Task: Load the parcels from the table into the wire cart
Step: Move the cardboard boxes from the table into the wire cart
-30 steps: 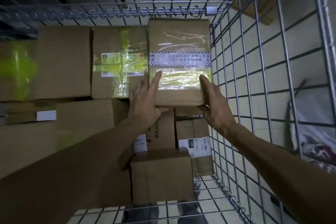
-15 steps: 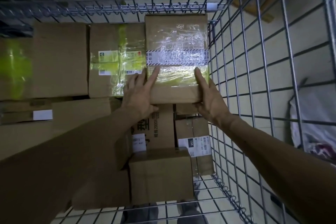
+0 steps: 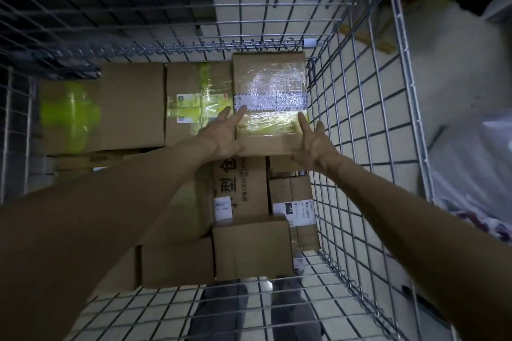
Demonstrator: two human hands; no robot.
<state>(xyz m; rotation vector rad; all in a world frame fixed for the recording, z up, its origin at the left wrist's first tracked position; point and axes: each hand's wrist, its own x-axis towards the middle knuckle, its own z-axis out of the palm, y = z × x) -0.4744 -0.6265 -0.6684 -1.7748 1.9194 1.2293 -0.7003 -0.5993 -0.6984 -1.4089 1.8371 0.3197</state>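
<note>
Flanking taped parcel [image 3: 270, 97], L hand [image 3: 221, 134], R hand [image 3: 314, 144], both straight-fingered, arms outstretched

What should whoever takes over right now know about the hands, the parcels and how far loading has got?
Left hand: fingers straight, pressed against the left side of the taped parcel.
Right hand: the same on its right side.
The taped parcel is in the far right corner of the wire cart, beside the yellow-taped box. Whether it rests fully cannot be told.
Done: several parcels are stacked in the cart.
Left: let go, then fetch any others from the table, which is out of view.
</note>
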